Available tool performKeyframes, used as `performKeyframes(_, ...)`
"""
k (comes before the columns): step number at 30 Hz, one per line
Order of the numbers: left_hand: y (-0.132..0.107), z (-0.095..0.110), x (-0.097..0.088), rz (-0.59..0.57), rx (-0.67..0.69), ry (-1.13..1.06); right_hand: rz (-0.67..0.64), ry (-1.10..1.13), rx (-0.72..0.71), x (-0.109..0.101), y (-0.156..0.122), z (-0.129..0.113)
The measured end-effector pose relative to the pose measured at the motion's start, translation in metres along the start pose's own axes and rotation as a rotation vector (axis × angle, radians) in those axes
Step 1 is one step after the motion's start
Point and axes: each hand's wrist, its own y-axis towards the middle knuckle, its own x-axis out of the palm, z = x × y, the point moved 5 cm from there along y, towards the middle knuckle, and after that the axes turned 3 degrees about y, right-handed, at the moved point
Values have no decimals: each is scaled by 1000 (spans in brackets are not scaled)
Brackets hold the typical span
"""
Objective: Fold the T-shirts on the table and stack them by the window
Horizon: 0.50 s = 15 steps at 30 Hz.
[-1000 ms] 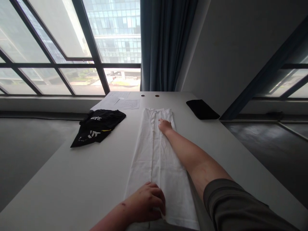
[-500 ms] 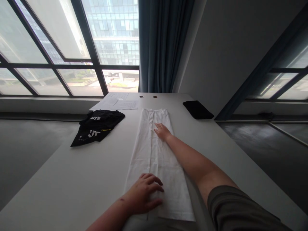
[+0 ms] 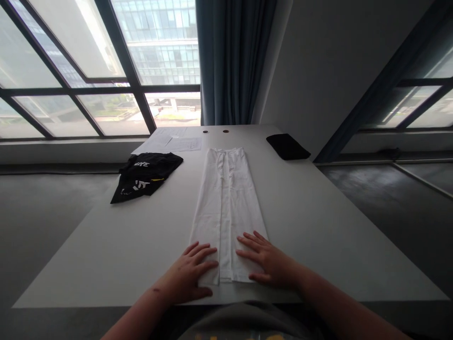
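Observation:
A long white garment (image 3: 225, 203), which looks like a pair of trousers, lies flat and folded lengthwise on the table, its narrow gathered end far from me. Two fold edges run down its middle. My left hand (image 3: 191, 274) rests on the near left corner of the cloth, fingers spread, thumb lower on the table side. On the near right part lies my right hand (image 3: 262, 259), palm down with fingers apart. Neither hand grips the fabric.
The white table (image 3: 311, 245) ends just before my body. A black folded shirt (image 3: 146, 174) with white print lies to the left. Paper sheets (image 3: 170, 141) are behind it. A black folded item (image 3: 287, 147) sits at the far right, near the blue curtain (image 3: 233, 61).
My right hand has come back from the garment's far end to its near right part. My left hand has shifted left to the near left corner. The view has moved slightly.

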Motion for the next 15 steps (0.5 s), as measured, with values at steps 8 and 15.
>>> performKeyframes(8,4,19,18,217,41,156,211,-208,-143,23,-25,-24)
performKeyframes(15,-19,-5,16,298,-53,175,388,-217,-80,13,-50,-14)
